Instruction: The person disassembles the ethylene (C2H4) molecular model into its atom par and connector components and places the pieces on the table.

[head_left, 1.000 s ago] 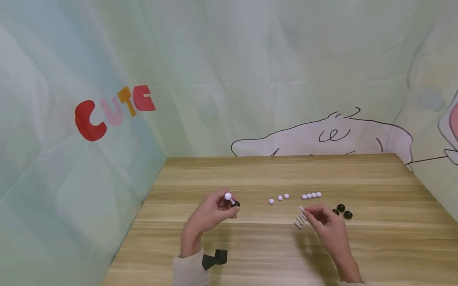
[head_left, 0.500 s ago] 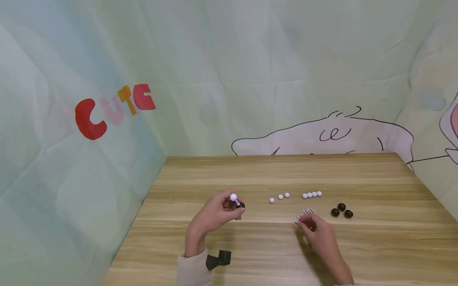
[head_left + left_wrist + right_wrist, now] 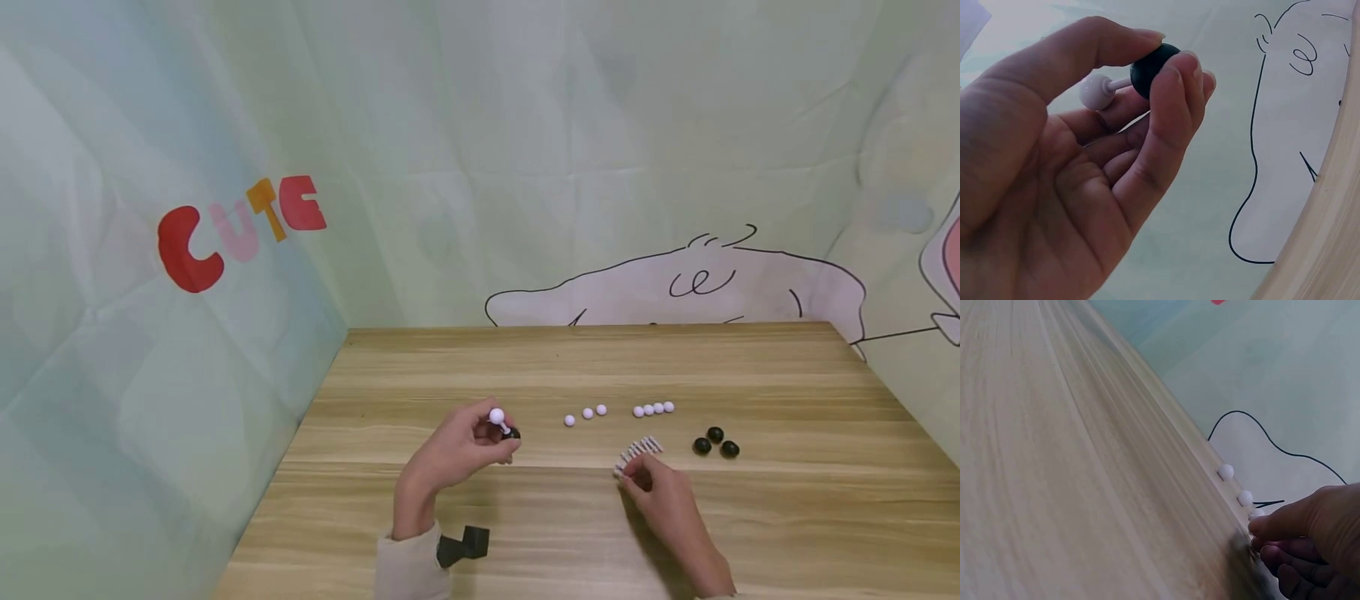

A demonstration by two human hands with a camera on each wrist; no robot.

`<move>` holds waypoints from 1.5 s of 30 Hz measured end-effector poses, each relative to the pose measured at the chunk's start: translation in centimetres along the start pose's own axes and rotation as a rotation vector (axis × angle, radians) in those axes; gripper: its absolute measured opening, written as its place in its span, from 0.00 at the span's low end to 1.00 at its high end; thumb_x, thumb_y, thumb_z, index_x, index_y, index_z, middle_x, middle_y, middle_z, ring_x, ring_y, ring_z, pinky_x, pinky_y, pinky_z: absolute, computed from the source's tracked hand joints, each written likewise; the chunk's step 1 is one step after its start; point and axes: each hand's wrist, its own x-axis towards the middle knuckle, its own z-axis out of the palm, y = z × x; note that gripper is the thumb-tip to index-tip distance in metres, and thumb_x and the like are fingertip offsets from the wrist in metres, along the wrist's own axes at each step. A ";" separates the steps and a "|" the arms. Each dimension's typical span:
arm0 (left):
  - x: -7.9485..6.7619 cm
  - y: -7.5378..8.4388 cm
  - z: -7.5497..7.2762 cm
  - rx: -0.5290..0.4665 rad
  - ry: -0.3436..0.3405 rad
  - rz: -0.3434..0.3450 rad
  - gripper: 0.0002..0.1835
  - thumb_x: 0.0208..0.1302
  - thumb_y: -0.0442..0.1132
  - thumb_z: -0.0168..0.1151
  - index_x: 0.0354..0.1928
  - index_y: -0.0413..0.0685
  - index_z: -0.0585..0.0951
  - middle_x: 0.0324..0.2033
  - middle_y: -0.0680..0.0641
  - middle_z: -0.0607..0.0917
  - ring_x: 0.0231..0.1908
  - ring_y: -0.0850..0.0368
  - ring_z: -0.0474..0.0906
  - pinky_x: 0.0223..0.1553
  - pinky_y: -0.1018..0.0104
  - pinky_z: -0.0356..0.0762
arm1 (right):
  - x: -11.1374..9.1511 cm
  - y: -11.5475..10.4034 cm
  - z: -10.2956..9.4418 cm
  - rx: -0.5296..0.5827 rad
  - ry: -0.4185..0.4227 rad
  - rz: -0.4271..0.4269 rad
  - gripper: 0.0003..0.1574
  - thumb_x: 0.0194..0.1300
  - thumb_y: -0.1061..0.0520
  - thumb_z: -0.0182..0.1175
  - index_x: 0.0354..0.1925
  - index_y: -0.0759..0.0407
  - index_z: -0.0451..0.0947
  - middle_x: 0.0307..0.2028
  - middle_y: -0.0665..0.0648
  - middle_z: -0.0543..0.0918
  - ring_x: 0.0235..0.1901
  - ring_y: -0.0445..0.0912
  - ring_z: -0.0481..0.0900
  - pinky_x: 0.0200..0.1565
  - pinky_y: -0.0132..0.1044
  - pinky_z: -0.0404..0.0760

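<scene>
My left hand (image 3: 465, 446), raised over the table, pinches a black ball (image 3: 1146, 70) between thumb and fingertips. A short white peg (image 3: 1121, 82) joins that ball to a white ball (image 3: 1095, 92), like a molecular model piece. My right hand (image 3: 667, 497) is low over the table, curled fingertips touching the near end of a slanted row of small grey-white pegs (image 3: 647, 446). Whether a peg is pinched there is hidden. In the right wrist view the right hand's thumb and forefinger (image 3: 1291, 526) are close together beside white balls (image 3: 1245, 498).
On the wooden table (image 3: 540, 533), several white balls (image 3: 648, 409) sit in a line behind the pegs. Three more white balls (image 3: 587, 413) lie left of them. Three black balls (image 3: 716, 434) are grouped right of the pegs. A printed curtain (image 3: 585, 167) stands behind.
My right hand has moved left and down to the row's near end, uncovering the black balls and more pegs. My left hand has drifted slightly right, still holding the joined balls.
</scene>
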 end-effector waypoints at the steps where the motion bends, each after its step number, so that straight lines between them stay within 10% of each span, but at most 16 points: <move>1: 0.0 0.0 0.0 0.001 0.000 -0.001 0.09 0.60 0.32 0.64 0.40 0.35 0.77 0.34 0.41 0.83 0.30 0.61 0.80 0.34 0.67 0.81 | 0.0 0.0 0.0 -0.001 0.000 -0.002 0.08 0.52 0.63 0.69 0.30 0.58 0.78 0.26 0.50 0.83 0.26 0.38 0.75 0.31 0.30 0.74; 45: 1.1 0.3 1.9 0.092 -0.014 0.053 0.13 0.61 0.34 0.64 0.47 0.40 0.79 0.41 0.43 0.83 0.36 0.61 0.77 0.39 0.72 0.78 | 0.2 -0.3 -0.8 0.037 0.000 0.026 0.14 0.53 0.61 0.69 0.37 0.62 0.76 0.32 0.55 0.81 0.32 0.43 0.78 0.34 0.30 0.76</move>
